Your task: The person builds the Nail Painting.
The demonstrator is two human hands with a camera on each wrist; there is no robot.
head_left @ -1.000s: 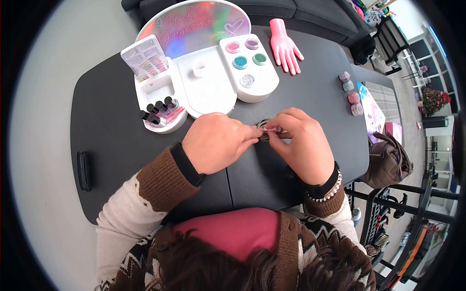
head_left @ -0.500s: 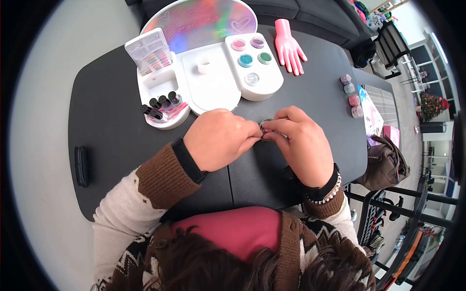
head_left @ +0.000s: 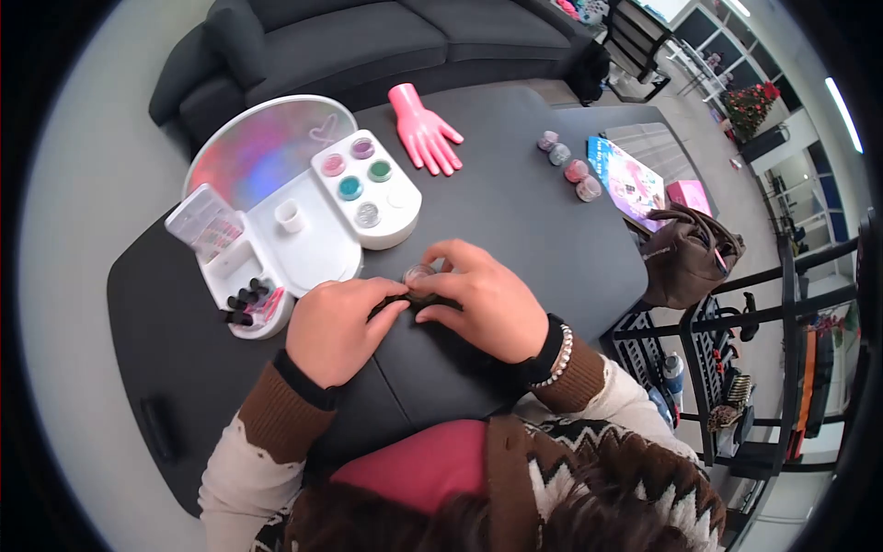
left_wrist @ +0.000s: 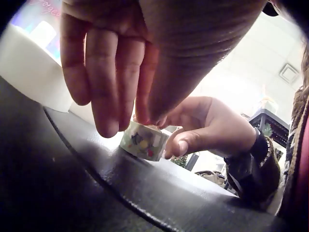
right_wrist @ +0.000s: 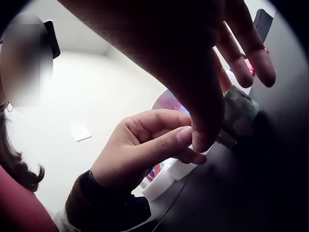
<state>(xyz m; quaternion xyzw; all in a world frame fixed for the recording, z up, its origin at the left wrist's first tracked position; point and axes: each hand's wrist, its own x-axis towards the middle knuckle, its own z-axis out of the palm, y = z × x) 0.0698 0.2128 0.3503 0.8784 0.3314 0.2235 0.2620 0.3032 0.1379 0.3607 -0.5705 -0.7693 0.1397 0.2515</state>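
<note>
Both hands meet over the dark table, at a small round container (head_left: 418,274) that looks clear from above. Its side, in the left wrist view, carries a pale floral print (left_wrist: 144,142). My left hand (head_left: 340,322) pinches at its near left edge with thumb and index finger, the other fingers hanging straighter beside it. From the other side my right hand (head_left: 483,299) curls thumb and fingers round it. A dark strip shows between the fingertips in the head view; I cannot tell what it is. The right fingers partly hide the container in the right wrist view.
Beyond the hands stands a white manicure station (head_left: 308,248) with glitter pots and black-capped bottles. A pink model hand (head_left: 425,133) lies behind it. Several small jars (head_left: 577,172) and a colourful booklet (head_left: 630,179) are at the right. A brown bag (head_left: 681,262) sits past the table edge.
The head view has swung, so the table things appear further left and lower. The small pink thing pinched between the fingertips a second ago no longer shows; the right fingers now spread round the container.
</note>
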